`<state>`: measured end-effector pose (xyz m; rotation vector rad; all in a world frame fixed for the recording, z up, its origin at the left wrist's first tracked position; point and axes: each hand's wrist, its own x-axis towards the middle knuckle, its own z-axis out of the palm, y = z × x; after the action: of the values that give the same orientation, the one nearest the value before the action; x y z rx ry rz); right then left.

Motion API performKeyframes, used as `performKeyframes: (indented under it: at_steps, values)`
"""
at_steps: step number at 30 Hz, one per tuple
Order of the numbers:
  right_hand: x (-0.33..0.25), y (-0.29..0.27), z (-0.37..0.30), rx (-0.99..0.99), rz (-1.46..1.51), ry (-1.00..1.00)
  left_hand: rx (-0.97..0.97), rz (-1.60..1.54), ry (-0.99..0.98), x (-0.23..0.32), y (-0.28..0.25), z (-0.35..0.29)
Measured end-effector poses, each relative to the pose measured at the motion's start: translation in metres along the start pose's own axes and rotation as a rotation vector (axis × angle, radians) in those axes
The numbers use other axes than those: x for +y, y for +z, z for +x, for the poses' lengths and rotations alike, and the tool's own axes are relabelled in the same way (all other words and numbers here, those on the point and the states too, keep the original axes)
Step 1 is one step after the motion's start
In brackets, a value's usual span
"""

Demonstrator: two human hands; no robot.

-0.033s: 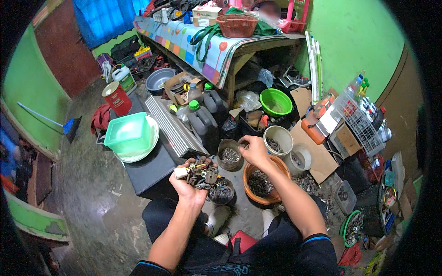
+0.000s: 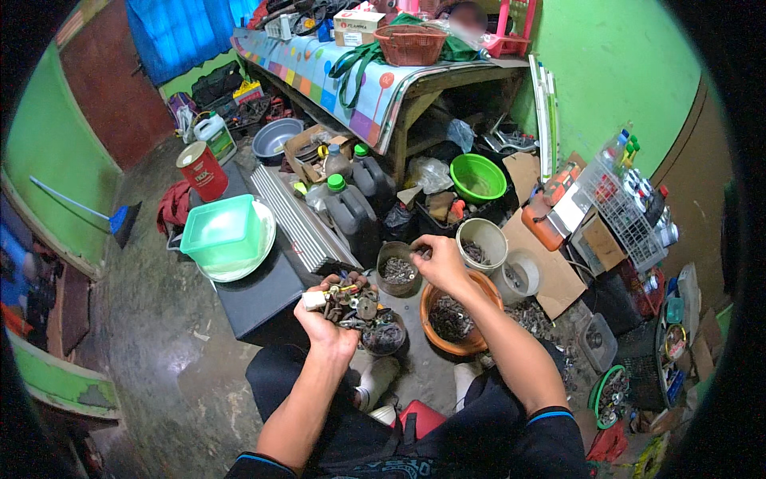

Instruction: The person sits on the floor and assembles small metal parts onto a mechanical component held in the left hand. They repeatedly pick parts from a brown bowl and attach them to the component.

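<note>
Palm up and cupped, my left hand [image 2: 329,334] carries a heap of small metal hardware [image 2: 351,303]. A white plastic piece [image 2: 314,300] sits at the heap's left side by my thumb. My right hand [image 2: 439,259] is at the right rim of a grey container [image 2: 397,275] with small metal parts in it. Its fingers are pinched together; what they hold, if anything, is too small to make out. Partly under my left hand stands a clear tub [image 2: 384,337] of dark bits. Below my right forearm is an orange-brown bowl [image 2: 456,347] of dark screw-like pieces.
Two whitish buckets [image 2: 496,239] with small parts stand right of my right hand. Loose hardware [image 2: 533,319] is strewn on the floor there. A black box [image 2: 259,307] bears a green tub [image 2: 219,231] at left. Dark jugs [image 2: 351,215] stand ahead, before a covered table [image 2: 319,68].
</note>
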<state>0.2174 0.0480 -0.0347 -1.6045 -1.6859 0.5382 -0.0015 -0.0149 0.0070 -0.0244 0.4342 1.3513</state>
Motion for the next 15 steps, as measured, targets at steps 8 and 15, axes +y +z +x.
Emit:
performKeyframes:
  at_steps: [8, 15]
  values:
    - [-0.097, -0.036, -0.058, 0.040, 0.287, -0.463, 0.066, 0.080, -0.012, -0.015, 0.001, -0.005]
    - [-0.100, -0.037, -0.062, -0.117, 0.204, -0.614, 0.105, 0.151, 0.027, -0.030, -0.004, -0.007]
